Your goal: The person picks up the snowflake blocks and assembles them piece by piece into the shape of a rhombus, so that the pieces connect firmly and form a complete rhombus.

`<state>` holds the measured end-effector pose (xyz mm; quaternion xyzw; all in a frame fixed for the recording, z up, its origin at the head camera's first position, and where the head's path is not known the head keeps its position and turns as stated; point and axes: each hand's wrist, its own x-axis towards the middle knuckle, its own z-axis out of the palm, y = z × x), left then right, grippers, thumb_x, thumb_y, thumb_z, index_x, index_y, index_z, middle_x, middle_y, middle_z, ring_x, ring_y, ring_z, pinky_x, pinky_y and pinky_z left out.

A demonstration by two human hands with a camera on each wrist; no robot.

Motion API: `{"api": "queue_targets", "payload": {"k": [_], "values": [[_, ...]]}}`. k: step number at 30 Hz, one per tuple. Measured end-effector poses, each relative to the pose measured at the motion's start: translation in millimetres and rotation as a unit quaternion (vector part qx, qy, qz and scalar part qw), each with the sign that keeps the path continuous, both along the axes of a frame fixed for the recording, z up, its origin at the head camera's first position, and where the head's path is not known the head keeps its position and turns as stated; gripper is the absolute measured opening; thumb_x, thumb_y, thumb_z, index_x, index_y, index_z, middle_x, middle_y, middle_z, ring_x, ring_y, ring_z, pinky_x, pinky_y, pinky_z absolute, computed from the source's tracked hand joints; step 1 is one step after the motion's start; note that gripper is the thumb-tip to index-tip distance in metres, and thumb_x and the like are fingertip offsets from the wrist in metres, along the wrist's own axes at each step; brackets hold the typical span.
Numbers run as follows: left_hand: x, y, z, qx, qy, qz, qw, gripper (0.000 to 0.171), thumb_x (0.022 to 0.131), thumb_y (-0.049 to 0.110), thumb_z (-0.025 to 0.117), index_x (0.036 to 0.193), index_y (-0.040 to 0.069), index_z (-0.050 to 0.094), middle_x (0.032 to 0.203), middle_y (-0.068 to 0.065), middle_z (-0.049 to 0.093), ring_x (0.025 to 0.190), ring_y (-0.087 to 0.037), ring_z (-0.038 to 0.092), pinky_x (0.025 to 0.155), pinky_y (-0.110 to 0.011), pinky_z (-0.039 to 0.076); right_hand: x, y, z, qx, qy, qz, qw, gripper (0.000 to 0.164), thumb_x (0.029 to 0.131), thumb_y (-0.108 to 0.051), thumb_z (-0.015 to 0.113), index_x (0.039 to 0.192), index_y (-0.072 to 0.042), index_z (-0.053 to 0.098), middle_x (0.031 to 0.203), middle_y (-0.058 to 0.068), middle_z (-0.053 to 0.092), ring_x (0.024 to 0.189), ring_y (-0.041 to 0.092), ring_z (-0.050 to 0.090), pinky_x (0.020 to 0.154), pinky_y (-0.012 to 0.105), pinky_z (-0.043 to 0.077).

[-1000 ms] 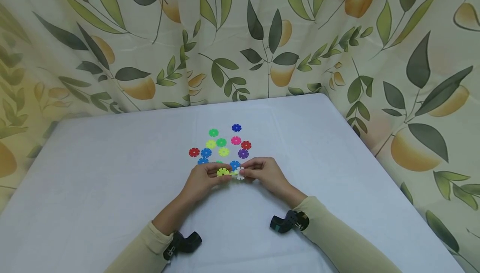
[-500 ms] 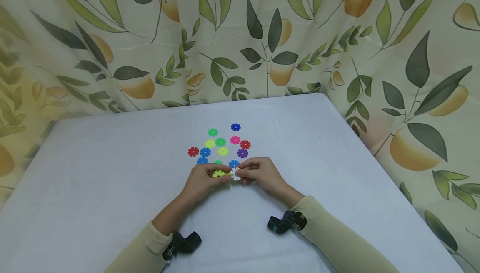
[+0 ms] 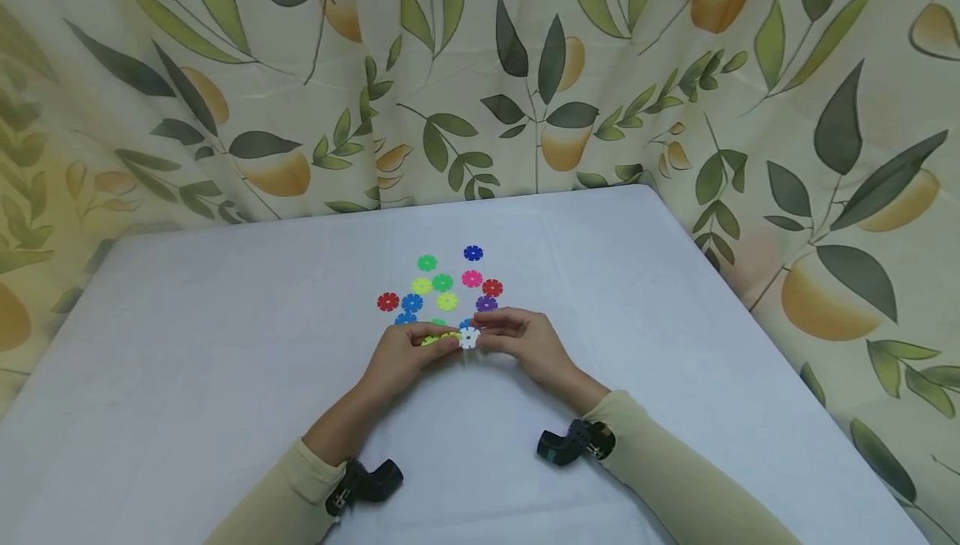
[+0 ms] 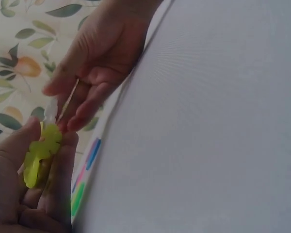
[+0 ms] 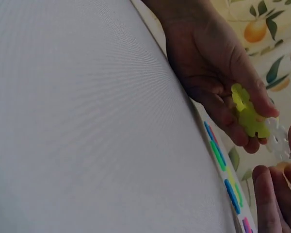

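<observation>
My left hand (image 3: pixel 397 353) pinches notched yellow plastic discs (image 5: pixel 252 121) between thumb and fingers, partly covered by them. A notched white disc (image 3: pixel 468 337) is joined at the right end of the yellow ones, its face toward the head camera. Close by its right edge is my right hand (image 3: pixel 528 345), thumb and fingers apart. In the left wrist view, the right hand (image 4: pixel 102 63) has its thumb near the white disc (image 4: pixel 50 111), with a gap between thumb and fingers.
Beyond the hands, several loose notched discs lie on the white table (image 3: pixel 240 320), among them a red disc (image 3: pixel 387 302), a pink disc (image 3: pixel 472 278), a dark blue disc (image 3: pixel 473 253) and a green disc (image 3: pixel 427 262). A leaf-patterned curtain (image 3: pixel 465 53) hangs behind the table.
The white disc has turned to face the head camera. My right hand's fingers have loosened from it and spread. My left hand keeps its pinch on the yellow discs, which have tilted.
</observation>
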<state>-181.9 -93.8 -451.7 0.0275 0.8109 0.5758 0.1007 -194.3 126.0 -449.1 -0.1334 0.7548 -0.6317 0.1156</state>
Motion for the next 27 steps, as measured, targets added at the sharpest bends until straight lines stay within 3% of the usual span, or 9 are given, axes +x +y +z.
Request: {"api": "queue_targets", "payload": {"k": [5, 9, 16, 22, 27], "values": [[0.2, 0.0, 3.2, 0.067, -0.037, -0.016, 0.9969, 0.03, 0.087, 0.028, 0.075, 0.107, 0.006, 0.076, 0.1, -0.007, 0.076, 0.091, -0.018, 0.073, 0.083, -0.028, 0.057, 0.3, 1.3, -2.6, -0.044, 0.018, 0.021, 0.999, 0.031, 0.084, -0.002, 0.075, 0.114, 0.0, 0.07, 0.115, 0.014, 0.071, 0.1, 0.018, 0.071, 0.088, 0.03, 0.055], [0.2, -0.5, 3.6, 0.095, -0.048, -0.034, 0.9937, 0.03, 0.089, 0.023, 0.074, 0.109, 0.0, 0.074, 0.101, -0.012, 0.075, 0.091, -0.021, 0.073, 0.083, -0.03, 0.057, 0.5, 0.5, -2.9, -0.026, 0.052, 0.018, 0.998, 0.023, 0.083, -0.005, 0.077, 0.106, -0.002, 0.074, 0.108, 0.011, 0.073, 0.1, 0.015, 0.071, 0.089, 0.027, 0.055], [0.7, -0.1, 2.0, 0.042, -0.035, -0.014, 0.9984, 0.032, 0.088, 0.032, 0.075, 0.111, 0.011, 0.075, 0.105, -0.003, 0.075, 0.088, -0.014, 0.07, 0.083, -0.029, 0.057, 0.5, -0.2, -2.6, -0.002, 0.059, 0.013, 0.998, 0.016, 0.085, -0.007, 0.076, 0.101, -0.004, 0.076, 0.104, 0.01, 0.074, 0.099, 0.016, 0.07, 0.088, 0.026, 0.055], [0.5, -2.0, 0.2, 0.022, -0.024, -0.015, 0.9994, 0.038, 0.08, 0.041, 0.081, 0.111, 0.02, 0.076, 0.105, 0.002, 0.075, 0.1, -0.014, 0.068, 0.088, -0.034, 0.054, 0.5, 0.4, -4.4, 0.004, 0.049, 0.013, 0.999, 0.015, 0.086, -0.008, 0.075, 0.1, -0.003, 0.075, 0.099, 0.009, 0.075, 0.092, 0.016, 0.07, 0.083, 0.027, 0.056], [0.7, -2.9, -0.3, 0.024, -0.008, -0.024, 0.9994, 0.037, 0.078, 0.04, 0.083, 0.11, 0.023, 0.076, 0.107, 0.004, 0.074, 0.103, -0.015, 0.066, 0.084, -0.03, 0.054, 1.7, 0.5, -4.0, 0.007, 0.048, 0.018, 0.999, 0.016, 0.086, -0.008, 0.075, 0.1, -0.001, 0.075, 0.099, 0.012, 0.074, 0.089, 0.014, 0.07, 0.081, 0.025, 0.056]]}}
